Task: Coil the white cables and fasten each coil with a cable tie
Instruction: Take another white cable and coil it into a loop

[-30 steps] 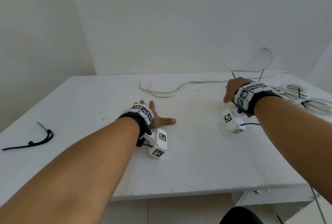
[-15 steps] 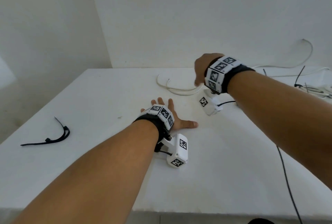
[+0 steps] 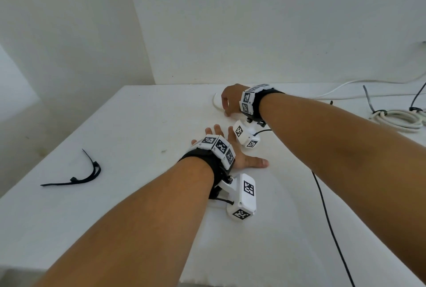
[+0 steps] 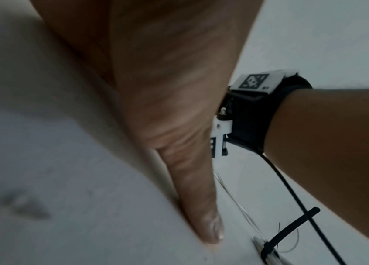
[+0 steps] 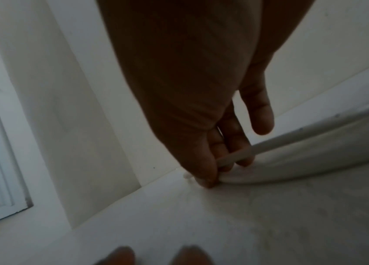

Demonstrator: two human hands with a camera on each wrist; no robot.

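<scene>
A loose white cable (image 3: 340, 85) runs along the back of the white table (image 3: 143, 139), and its curved end (image 3: 215, 103) lies near the middle. My right hand (image 3: 227, 112) is down on that end. In the right wrist view the thumb and fingers (image 5: 204, 172) pinch the white cable (image 5: 292, 137) just above the tabletop. My left hand (image 3: 242, 160) rests flat on the table in front of it, fingers spread, thumb (image 4: 201, 206) stretched out, holding nothing. Black cable ties (image 3: 76, 177) lie at the far left.
A coiled white cable (image 3: 398, 119) bound with a black tie lies at the right edge, with more black ties (image 3: 368, 100) standing up beside it. A thin black wire (image 3: 327, 217) hangs from my right wrist. Walls close off the back and left.
My right hand has swung left from the right side, come down on the cable's end and pinched it. The left hand has stayed flat. The head view has turned left.
</scene>
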